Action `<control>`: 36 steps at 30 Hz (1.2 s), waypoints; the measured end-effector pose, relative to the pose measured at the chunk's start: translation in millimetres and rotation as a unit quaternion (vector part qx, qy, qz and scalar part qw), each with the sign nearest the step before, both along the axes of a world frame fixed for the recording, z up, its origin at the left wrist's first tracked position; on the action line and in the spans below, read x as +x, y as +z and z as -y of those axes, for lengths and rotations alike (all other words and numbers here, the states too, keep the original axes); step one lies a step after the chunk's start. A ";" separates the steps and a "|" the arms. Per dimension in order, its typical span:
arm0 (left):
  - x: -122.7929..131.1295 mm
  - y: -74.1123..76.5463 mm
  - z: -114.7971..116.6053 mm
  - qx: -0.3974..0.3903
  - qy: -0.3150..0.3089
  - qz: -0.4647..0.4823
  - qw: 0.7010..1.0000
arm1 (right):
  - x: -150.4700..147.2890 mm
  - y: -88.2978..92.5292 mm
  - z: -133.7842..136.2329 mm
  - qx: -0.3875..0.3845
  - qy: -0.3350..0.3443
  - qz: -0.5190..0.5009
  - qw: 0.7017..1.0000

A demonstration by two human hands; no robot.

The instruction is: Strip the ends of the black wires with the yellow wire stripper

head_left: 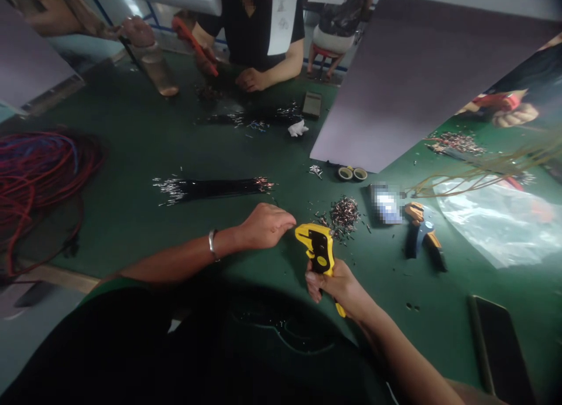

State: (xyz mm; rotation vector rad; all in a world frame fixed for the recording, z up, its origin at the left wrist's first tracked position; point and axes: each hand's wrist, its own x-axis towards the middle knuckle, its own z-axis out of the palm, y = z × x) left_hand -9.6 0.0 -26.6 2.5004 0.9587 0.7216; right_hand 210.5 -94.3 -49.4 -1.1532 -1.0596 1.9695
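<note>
My right hand (336, 283) is wrapped round the handles of a yellow and black wire stripper (322, 258), its jaws pointing up and left. Just left of those jaws, my left hand (267, 225) has its fingers pressed together in a pinch. Whatever may be between them is too thin or too hidden to make out. Beyond my left hand lies a bundle of black wires (219, 186), with pale ends to the left and coppery ends to the right. A heap of small cut wire ends (345, 215) sits just past the stripper.
Red and blue wire coils (39, 171) lie at left. To the right are a blue and orange wire stripper (424, 235), a clear plastic bag (504, 218) and a phone (503, 346). Tape rolls (352, 173) sit by a tall grey panel (404, 71). Co-workers' hands (252, 79) are across the table.
</note>
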 end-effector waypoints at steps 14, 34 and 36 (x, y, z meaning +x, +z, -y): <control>-1.0 -5.2 -3.5 0.093 -0.009 0.058 0.994 | 1.7 10.0 -7.4 -0.011 0.011 -0.051 0.999; 0.8 -5.6 -5.4 0.082 0.018 0.078 0.993 | 5.4 18.5 -12.4 -0.048 0.025 -0.199 0.978; -0.1 -5.8 -6.8 0.083 0.021 0.074 0.994 | 4.9 20.8 -12.5 -0.060 0.035 -0.206 0.976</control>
